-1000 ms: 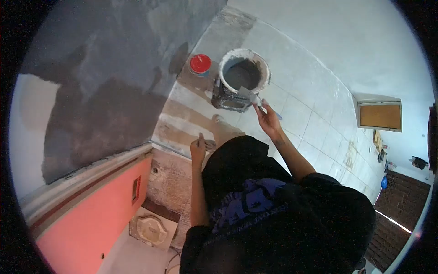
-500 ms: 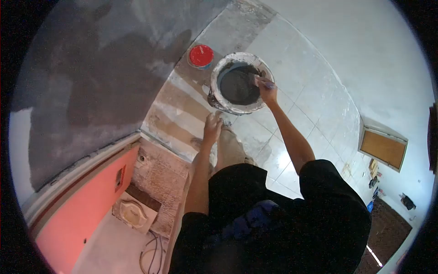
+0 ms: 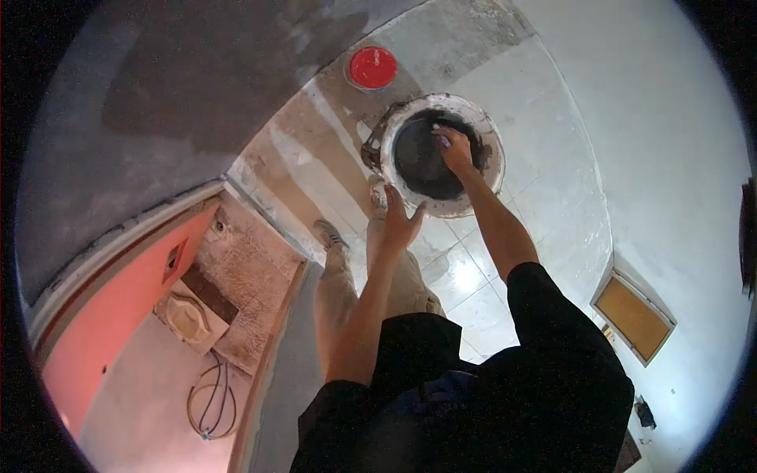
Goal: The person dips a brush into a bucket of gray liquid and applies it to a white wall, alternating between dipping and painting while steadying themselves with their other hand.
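Note:
A white-rimmed bucket (image 3: 490, 180) of dark grey paste stands on the tiled floor, seen from above. My right hand (image 3: 456, 151) reaches down inside it, closed on a small tool (image 3: 443, 141) whose pale end shows against the paste. My left hand (image 3: 402, 221) hovers with fingers spread just outside the bucket's near rim, holding nothing. My dark shirt and pale trousers fill the lower middle of the view.
A red-lidded tub (image 3: 373, 67) sits beyond the bucket by the grey-coated wall (image 3: 158, 102). To the left, lower down, are an orange wall (image 3: 102, 331), a squat toilet pan (image 3: 188, 317) and a coiled hose (image 3: 209, 394). A wooden panel (image 3: 635, 317) is set at the right.
My right hand has gone from the bucket's far rim down into the paste. My left hand rose toward the bucket's near rim, and the view tipped further over the bucket.

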{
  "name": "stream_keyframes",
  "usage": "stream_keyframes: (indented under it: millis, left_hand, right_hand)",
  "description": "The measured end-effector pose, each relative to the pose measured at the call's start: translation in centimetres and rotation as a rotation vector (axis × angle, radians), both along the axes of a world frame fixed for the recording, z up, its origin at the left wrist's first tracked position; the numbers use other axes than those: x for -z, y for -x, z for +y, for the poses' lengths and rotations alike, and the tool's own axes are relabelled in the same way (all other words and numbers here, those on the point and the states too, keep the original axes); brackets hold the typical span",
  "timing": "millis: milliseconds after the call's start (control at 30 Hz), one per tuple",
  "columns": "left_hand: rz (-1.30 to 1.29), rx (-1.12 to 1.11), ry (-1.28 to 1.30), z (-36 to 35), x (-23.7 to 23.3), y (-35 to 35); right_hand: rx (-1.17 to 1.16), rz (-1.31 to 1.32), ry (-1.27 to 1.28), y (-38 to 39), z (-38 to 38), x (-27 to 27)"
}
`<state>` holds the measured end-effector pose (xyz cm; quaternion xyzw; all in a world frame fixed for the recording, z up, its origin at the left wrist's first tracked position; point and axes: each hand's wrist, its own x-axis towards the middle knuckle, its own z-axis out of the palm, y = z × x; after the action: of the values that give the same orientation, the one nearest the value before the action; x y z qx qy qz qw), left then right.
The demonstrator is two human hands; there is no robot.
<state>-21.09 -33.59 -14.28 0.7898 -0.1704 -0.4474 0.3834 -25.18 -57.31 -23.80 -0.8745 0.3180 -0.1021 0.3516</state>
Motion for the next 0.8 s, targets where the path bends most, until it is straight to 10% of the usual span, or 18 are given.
stream_keyframes:
  millis: [800]
  left_hand:
    - [-0.078, 0.129, -0.075, 0.4, 1.0, 0.3]
  right_hand:
    - [-0.301, 0.001, -0.095, -0.6, 0.9, 0.5]
